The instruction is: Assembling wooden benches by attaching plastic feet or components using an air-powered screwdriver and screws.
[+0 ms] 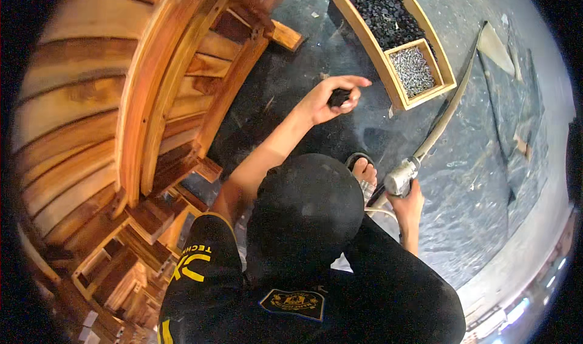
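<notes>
My left hand [328, 99] is raised over the dark floor sheet, left of a wooden box. Its fingers are curled round a small black piece [339, 97], while the index finger points out toward the box. My right hand [409, 203] grips a silver-bodied power tool [401, 177] low on the right; its tip cannot be made out. The wooden box [398, 95] holds many small black pieces [382, 13]. In a smaller wooden tray [438, 89] at its near end lie many silver screws [414, 69].
Slatted wooden furniture [130, 101] fills the left side, and more wooden frames [121, 259] stand at the lower left. A foot in a sandal [364, 171] is between my arms. A long pale strip [452, 110] curves over the shiny floor sheet [467, 204] on the right.
</notes>
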{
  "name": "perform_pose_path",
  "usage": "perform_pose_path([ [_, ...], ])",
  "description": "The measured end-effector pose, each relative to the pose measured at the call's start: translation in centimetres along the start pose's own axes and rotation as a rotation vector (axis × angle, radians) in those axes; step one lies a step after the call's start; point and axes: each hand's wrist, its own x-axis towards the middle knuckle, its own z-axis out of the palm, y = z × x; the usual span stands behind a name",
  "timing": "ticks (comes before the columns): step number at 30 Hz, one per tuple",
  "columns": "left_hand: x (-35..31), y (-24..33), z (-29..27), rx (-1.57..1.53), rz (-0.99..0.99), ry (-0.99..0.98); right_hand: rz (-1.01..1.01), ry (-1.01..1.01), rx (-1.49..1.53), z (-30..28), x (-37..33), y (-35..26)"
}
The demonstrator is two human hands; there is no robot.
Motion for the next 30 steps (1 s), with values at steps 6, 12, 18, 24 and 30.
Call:
perform_pose_path([
  [6, -8.0, -3.3, -3.8, -0.253, 0.101, 0.163, -0.347, -0.328, -0.434, -1.0, 2.3, -6.1],
  [12, -15.3, -4.8, -5.2, -0.093, 0.259, 0.366, -0.632, -0.241, -0.514, 4.6, 9.4, -9.0],
  [18, -19.8, -9.8, -7.9, -0.282, 0.391, 0.378, -0.671, -0.106, -0.527, 5.4, 13.6, -6.7],
  [24, -19.9, -12.3, -2.8, 0.840, 0.826, 0.535, -0.589, 0.143, -0.541, 5.3, 13.4, -6.9],
  [30, -23.2, -13.9, -5.3, -0.132, 0.495, 0.287, -0.564, 0.123, -0.597, 5.5, 12.4, -6.2],
])
